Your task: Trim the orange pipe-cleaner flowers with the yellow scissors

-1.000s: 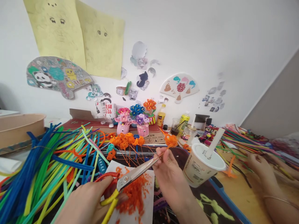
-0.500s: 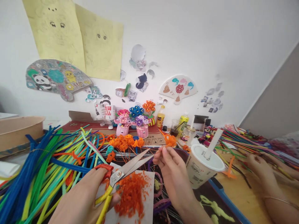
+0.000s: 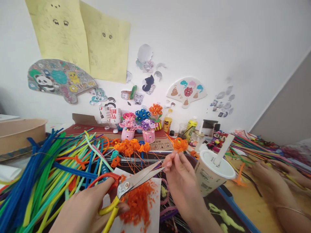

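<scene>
My left hand is closed round the red and yellow handles of a pair of scissors. The blades are slightly apart and their tips reach my right fingertips. My right hand pinches an orange fuzzy flower from below, and the flower faces up. Beneath the scissors, orange fuzz clippings cover a white sheet. Several more orange flowers on thin stems lie behind the blades.
Pipe cleaners fill the left side. A lidded cup with a straw stands right of my right hand. Flower pots and bottles line the back. Another person's hands are at the far right.
The scissors have moved right and their blades have come closer together, near my right fingers. The orange flower has turned upright and shifted slightly right.
</scene>
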Available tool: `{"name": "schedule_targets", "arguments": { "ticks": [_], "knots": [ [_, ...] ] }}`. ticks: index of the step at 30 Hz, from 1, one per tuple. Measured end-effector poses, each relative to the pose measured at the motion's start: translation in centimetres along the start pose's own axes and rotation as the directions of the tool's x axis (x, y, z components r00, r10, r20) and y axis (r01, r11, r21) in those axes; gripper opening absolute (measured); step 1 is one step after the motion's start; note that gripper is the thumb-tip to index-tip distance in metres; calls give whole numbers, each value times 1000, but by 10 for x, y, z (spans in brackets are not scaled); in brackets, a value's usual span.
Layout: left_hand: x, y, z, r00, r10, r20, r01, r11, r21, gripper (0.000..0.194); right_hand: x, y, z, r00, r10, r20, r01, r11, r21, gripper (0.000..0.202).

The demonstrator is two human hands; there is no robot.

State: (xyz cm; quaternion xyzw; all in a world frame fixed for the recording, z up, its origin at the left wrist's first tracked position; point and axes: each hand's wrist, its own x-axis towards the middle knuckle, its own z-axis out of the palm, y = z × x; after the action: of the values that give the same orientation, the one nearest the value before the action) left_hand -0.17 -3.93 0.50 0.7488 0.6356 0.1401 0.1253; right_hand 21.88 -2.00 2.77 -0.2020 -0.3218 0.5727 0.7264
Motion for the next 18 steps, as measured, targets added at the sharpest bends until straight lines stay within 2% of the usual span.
{"name": "schedule_targets", "arguments": {
  "ticks": [9,18],
  "knots": [
    [2,10,-5,999,45,1,-45,992,-115,16,-2,-2,2,999,54,10,-54,996,75,12],
    [-1,11,-6,999,52,8,-52,997,-53,17,-2,-4,3,997,74,-5,-73,992,100,15]
  ]
}}
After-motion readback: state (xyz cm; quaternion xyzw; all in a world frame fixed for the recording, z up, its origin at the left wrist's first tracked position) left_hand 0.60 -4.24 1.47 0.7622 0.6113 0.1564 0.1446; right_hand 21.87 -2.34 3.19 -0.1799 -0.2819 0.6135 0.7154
